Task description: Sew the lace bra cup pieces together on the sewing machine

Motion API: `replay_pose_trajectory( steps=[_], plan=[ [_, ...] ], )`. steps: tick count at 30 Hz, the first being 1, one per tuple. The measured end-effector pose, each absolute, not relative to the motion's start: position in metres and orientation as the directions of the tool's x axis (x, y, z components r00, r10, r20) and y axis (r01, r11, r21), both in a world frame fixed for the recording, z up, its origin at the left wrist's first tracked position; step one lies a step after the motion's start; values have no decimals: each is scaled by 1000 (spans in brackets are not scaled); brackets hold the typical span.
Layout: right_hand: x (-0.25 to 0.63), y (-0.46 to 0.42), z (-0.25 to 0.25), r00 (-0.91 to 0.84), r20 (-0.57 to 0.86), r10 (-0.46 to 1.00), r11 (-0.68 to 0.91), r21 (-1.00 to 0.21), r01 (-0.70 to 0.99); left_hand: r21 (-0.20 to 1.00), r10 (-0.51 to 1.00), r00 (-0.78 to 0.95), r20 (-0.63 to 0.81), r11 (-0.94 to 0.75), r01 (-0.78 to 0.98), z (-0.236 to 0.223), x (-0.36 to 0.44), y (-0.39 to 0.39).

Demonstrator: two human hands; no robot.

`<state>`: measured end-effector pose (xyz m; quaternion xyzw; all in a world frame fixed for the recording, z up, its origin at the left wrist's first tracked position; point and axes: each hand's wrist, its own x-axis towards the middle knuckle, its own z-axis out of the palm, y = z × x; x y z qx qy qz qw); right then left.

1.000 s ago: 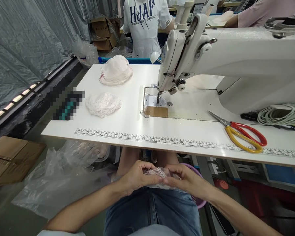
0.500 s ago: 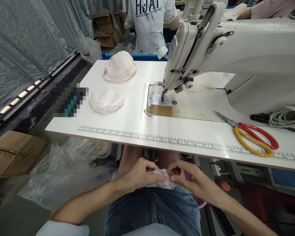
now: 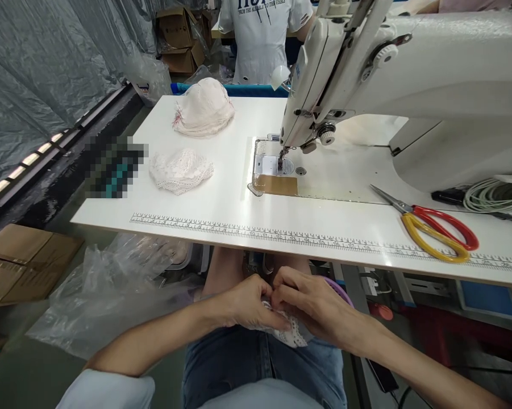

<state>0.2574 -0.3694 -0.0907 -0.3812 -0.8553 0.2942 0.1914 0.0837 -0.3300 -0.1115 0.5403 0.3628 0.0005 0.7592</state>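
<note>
Over my lap, my left hand is closed on a white lace fabric piece, its thumb lying along the top. My right hand reaches across the piece, with its fingertips pinched together against the fingers of my left hand. What those fingertips grip is hidden. Part of the lace's dotted edge shows below the right hand. On the table above lie a similar white lace piece and a stack of pale pink cup-shaped fabric pieces with reddish threads at the edge.
A white sewing machine stands on the white table, which has a printed ruler along its front edge. Scissors with red and yellow handles lie at right. Clear plastic bags and a cardboard box are at left. Another person sits beyond.
My right hand has moved left, from the lace's right side across it to my left fingertips. The lace piece is now more covered and slightly lower. The view has tilted slightly.
</note>
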Motion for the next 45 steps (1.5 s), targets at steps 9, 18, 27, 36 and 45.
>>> replay_pose_trajectory(
  steps=[9, 18, 27, 36, 45],
  plan=[
    [262, -369, -90, -588, 62, 807, 424, -753, 503, 816, 329, 759, -562, 373, 442, -113, 81, -328],
    [258, -373, -94, -633, -8, 774, 475, -653, 590, 809, 319, 758, -569, 383, 446, -116, 83, -328],
    [257, -388, -94, -537, -68, 841, 203, -879, 430, 834, 259, 794, -550, 224, 504, -122, 78, -322],
    [273, -408, -98, -377, -283, 882, -54, -855, 516, 827, 388, 760, -521, 8, 563, -133, 70, -310],
    [248, -397, -107, -536, 175, 826, 516, -619, 593, 845, 369, 765, -527, 135, 517, -134, 79, -320]
  ],
)
